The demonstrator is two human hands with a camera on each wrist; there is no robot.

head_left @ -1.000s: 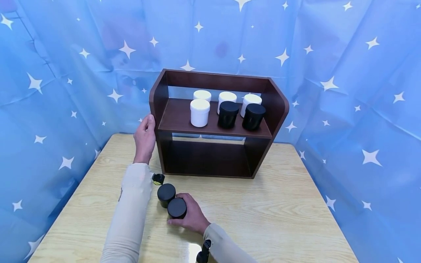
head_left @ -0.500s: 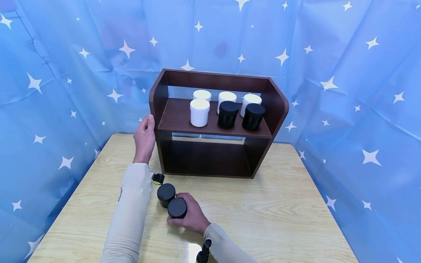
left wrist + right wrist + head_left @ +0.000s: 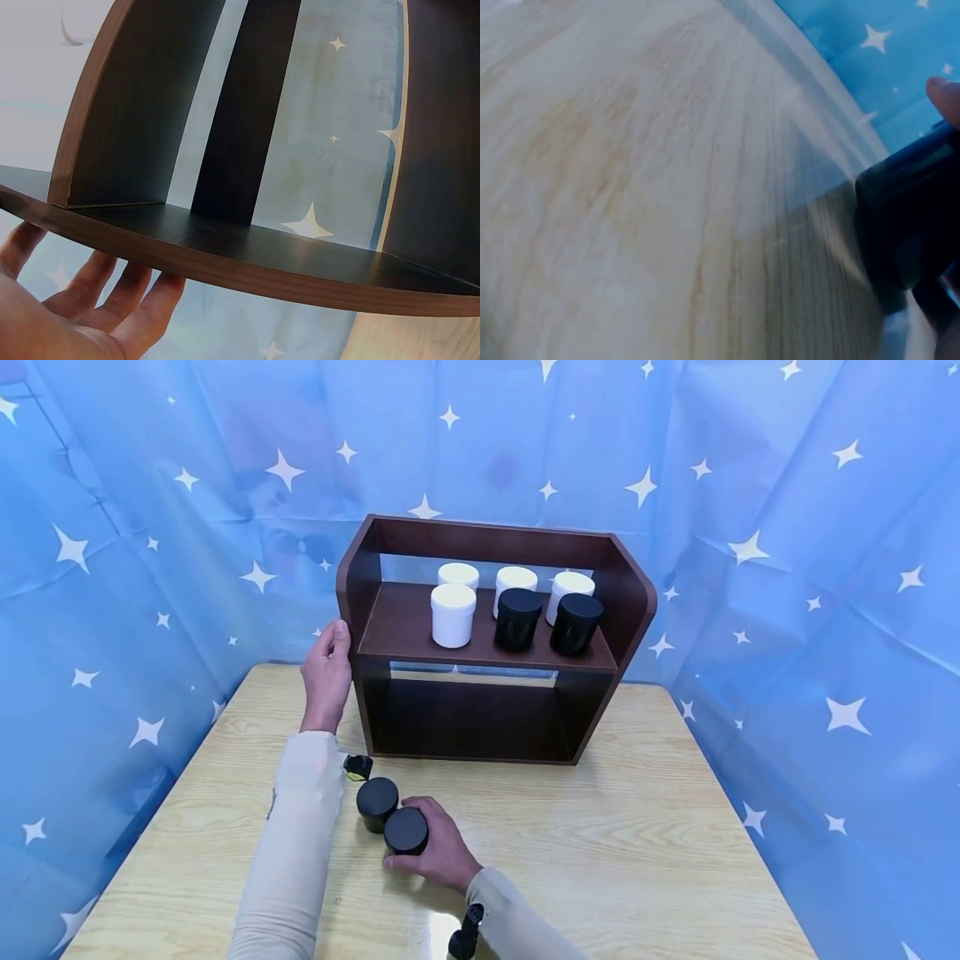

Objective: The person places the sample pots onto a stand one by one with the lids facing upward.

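My left hand (image 3: 326, 681) rests its fingertips against the outer left side of a dark brown two-tier shelf (image 3: 480, 664). In the left wrist view its fingers (image 3: 154, 311) touch the side panel (image 3: 225, 274) from outside. On the table in front of the shelf, my right hand (image 3: 442, 852) grips a black lidded jar (image 3: 407, 831) between thumb and fingers. A second black jar (image 3: 377, 802) stands just behind and to the left of it, near the left sleeve. The right wrist view catches the gripped jar dark and blurred at its right edge.
On the upper shelf board stand several white jars (image 3: 453, 617), with two black jars (image 3: 517, 620) at the front right. The lower board (image 3: 472, 727) lies beneath. Wood-grain table (image 3: 637, 843) surrounds the shelf, and a blue star-patterned curtain (image 3: 787, 568) hangs behind and at the sides.
The gripped black jar has shifted very slightly right, away from its neighbour, with my right hand. My left hand keeps its place on the shelf side; the head view has tilted a little.
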